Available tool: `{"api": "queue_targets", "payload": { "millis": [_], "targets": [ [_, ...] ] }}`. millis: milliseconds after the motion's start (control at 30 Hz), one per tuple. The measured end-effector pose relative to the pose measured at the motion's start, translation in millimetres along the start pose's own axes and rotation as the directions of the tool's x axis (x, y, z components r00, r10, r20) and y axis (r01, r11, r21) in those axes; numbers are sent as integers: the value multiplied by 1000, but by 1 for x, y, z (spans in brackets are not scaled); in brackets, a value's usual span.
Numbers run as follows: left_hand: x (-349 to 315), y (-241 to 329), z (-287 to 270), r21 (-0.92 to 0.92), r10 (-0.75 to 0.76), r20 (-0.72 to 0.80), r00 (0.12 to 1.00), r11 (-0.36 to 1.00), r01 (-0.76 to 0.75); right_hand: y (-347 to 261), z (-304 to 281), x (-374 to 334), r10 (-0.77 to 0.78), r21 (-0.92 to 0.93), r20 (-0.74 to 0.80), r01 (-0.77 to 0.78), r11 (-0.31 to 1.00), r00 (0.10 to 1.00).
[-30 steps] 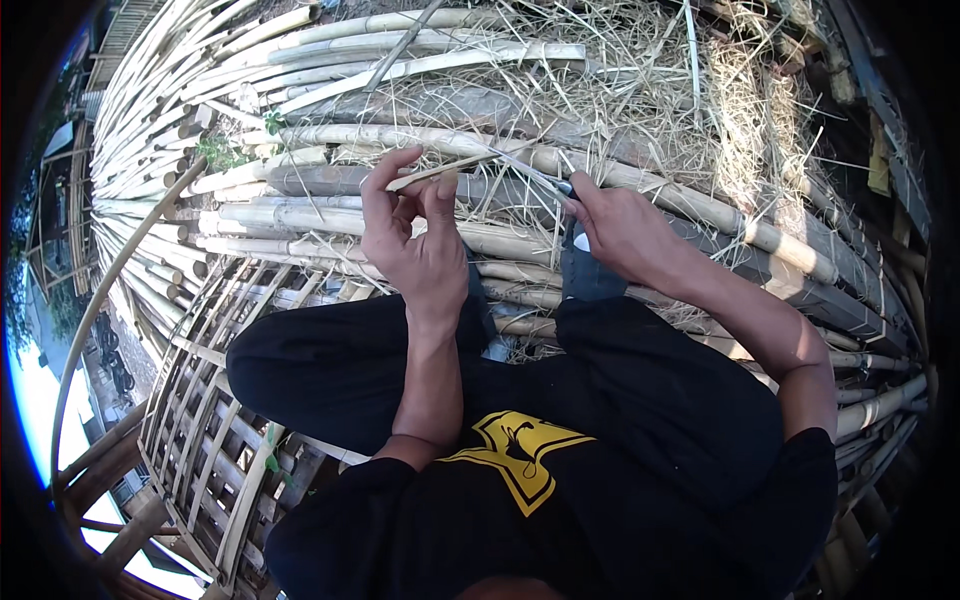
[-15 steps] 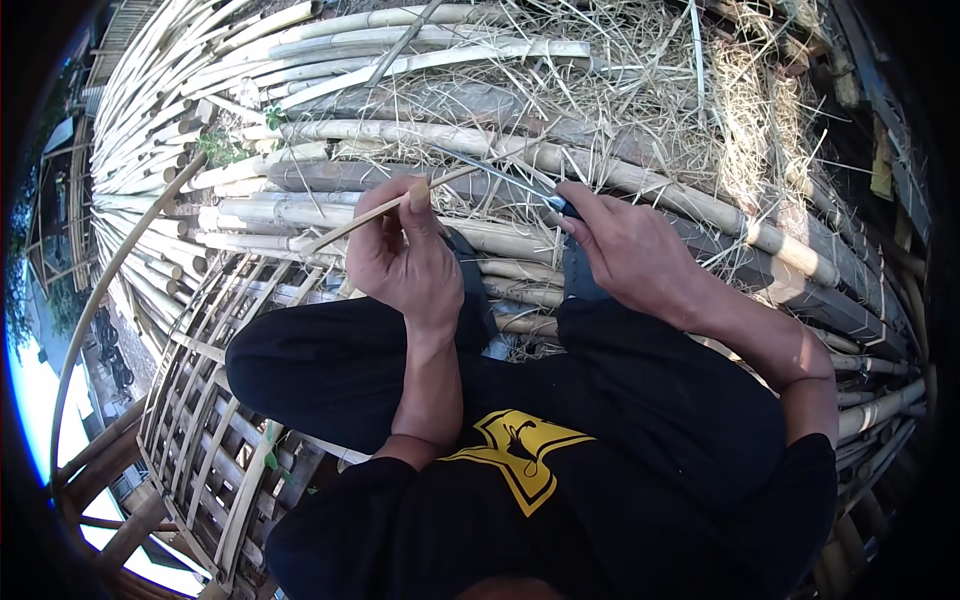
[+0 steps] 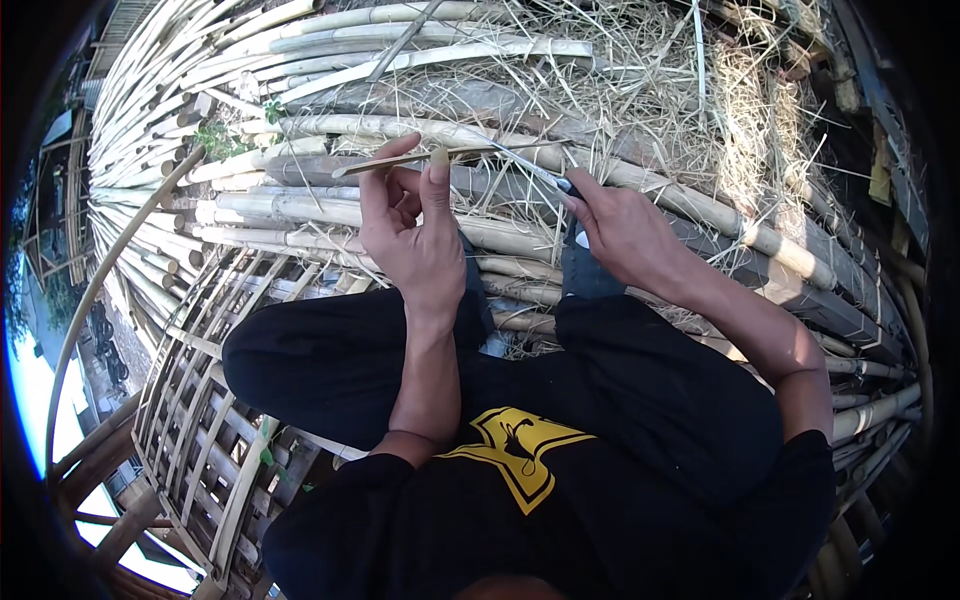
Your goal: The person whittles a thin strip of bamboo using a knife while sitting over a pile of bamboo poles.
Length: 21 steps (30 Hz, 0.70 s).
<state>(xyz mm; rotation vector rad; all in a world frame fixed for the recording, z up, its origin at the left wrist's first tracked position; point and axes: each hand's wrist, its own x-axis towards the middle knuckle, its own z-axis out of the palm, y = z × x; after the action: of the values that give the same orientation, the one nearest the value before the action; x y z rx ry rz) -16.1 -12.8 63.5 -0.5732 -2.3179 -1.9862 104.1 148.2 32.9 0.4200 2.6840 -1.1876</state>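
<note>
Poles (image 3: 290, 208) fill most of what I see, pale and laid side by side, sweeping from 10 o'clock across the top and down to about 3. Loose straw (image 3: 640, 80) covers them at 1 o'clock, lit brightly in patches. At 8 o'clock stands a lattice (image 3: 240, 495) of crossed slats. My black shirt (image 3: 640, 500) takes up 6 o'clock, with a yellow print (image 3: 545, 438) on its front. I have dark trousers (image 3: 310, 345) on, knees spread toward 8 and 4 o'clock. A thin curved rod (image 3: 101, 282) bows down past 9 o'clock. Near the middle my dark shoes (image 3: 588, 272) show in part, just below my wrists.

My right hand (image 3: 630, 235), at 2 o'clock, is closed round the handle of a knife. My left hand (image 3: 420, 245), between 10 and 11, pinches a strip, thumb pressed on the near side, forefinger bent up beyond it and the other fingers curled.

The strip (image 3: 472, 152) is thin and pale, held above the poles at 12 o'clock, its ends pointing to about 9 and 3. The knife (image 3: 525, 165) lies between 12 and 1, blade aimed toward 10 o'clock. Its blade crosses the strip beyond my thumb; whether the edge touches, I can't tell.
</note>
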Motion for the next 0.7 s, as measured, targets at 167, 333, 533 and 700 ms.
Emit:
{"api": "queue_targets", "payload": {
  "millis": [167,333,533,700],
  "targets": [
    [-4,2,-1,-81,-38,-104,994,996,29,-1,-1,-8,-106,-12,-82,105,994,991],
    [-2,7,-12,-179,191,-244,951,955,-237,-12,-5,-14,-229,-40,-137,225,973,964],
    [1,12,-13,-51,234,-188,954,968,-247,1,3,-7,-180,-68,-119,173,983,976],
    [-1,5,-11,88,175,-90,980,982,-167,3,-4,-1,86,-98,61,-80,992,994]
  ]
}}
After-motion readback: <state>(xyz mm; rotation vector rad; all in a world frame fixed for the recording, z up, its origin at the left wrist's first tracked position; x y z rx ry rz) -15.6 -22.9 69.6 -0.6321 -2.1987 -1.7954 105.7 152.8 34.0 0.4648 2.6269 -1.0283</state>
